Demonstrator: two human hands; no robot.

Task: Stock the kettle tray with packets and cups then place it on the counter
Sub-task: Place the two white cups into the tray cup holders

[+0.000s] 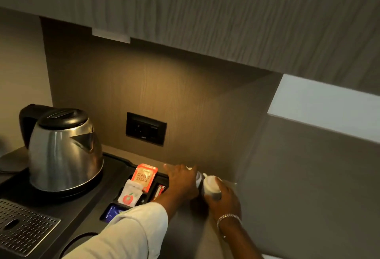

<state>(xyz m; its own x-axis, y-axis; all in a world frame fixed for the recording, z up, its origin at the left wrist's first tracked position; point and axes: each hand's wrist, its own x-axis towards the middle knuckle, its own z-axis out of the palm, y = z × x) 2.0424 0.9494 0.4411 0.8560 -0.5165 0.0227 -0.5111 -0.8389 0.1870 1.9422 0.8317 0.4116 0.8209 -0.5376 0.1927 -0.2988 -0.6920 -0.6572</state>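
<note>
On the counter, the black kettle tray [115, 178] sat with its steel kettle [63, 151], and packets [144, 176] stood in its compartments. Right hand [224, 199] was closed around 1 white cup [211, 185] just beside the tray's right end. Left hand [181, 178] partly hid a 2nd cup; its grip could not be determined. Judgement: cups light, smooth, fragile; hold by the body. Blur obscured the cups' handles.

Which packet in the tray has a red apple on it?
The white packet in the black kettle tray, just in front of the taller orange packet. Only it shows a red apple; the blue packet lies nearer the camera.
</note>
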